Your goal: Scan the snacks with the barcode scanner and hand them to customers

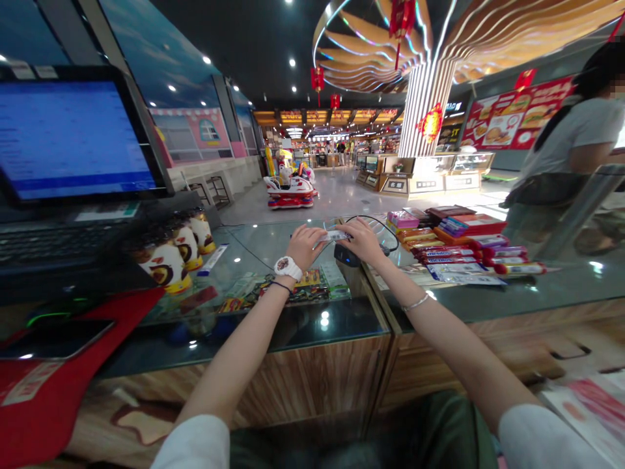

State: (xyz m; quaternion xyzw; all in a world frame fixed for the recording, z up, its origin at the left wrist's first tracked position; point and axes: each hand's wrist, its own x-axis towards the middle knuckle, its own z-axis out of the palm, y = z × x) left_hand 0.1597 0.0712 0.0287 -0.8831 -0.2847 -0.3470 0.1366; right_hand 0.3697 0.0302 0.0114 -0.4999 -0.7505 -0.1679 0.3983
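Note:
Both my arms reach forward over a glass counter (273, 326). My left hand (303, 245), with a white watch on its wrist, and my right hand (362, 238), with a thin bracelet, pinch the two ends of a small pale packet (336, 236) between them. The packet is held just above a small black scanner with a blue light (346, 256), whose black cable loops behind it.
A laptop with a blue screen (73, 140) stands at the left, with brown-and-white cups (168, 266) beside it and a phone on red cloth (53, 339). Stacks of candy bars and boxes (459, 244) lie at the right. A person in grey (576, 143) stands beyond the counter.

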